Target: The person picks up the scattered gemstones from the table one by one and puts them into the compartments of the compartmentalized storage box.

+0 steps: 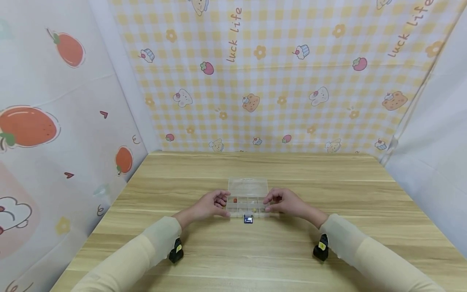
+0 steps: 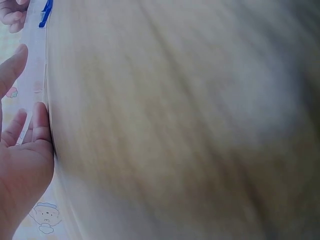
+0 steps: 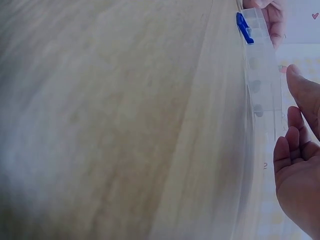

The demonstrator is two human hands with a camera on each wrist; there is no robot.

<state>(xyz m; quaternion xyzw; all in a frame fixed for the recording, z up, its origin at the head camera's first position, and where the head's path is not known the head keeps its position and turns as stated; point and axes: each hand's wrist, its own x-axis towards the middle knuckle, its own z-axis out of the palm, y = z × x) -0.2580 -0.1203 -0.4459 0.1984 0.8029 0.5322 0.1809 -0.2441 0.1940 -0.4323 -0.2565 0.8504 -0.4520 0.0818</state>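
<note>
A clear plastic compartment box (image 1: 242, 205) lies on the table with its see-through lid (image 1: 248, 187) folded back behind it. At its front edge hangs a blue latch (image 1: 248, 219), also visible in the right wrist view as a blue clip (image 3: 244, 28). An orange piece (image 1: 235, 200) and a small yellowish piece (image 1: 254, 210) sit in separate compartments. My left hand (image 1: 211, 205) is at the box's left end, fingers loosely bent and thumb apart. My right hand (image 1: 284, 201) is at the right end, fingertips at or over the edge; whether they touch it is unclear.
The wood-grain table (image 1: 240, 255) extends around the box. Behind it hangs a yellow checked curtain (image 1: 270, 81), with printed white cloth (image 1: 84, 101) on the left and plain white cloth (image 1: 430, 134) on the right. Black wrist cameras (image 1: 176, 251) sit below both forearms.
</note>
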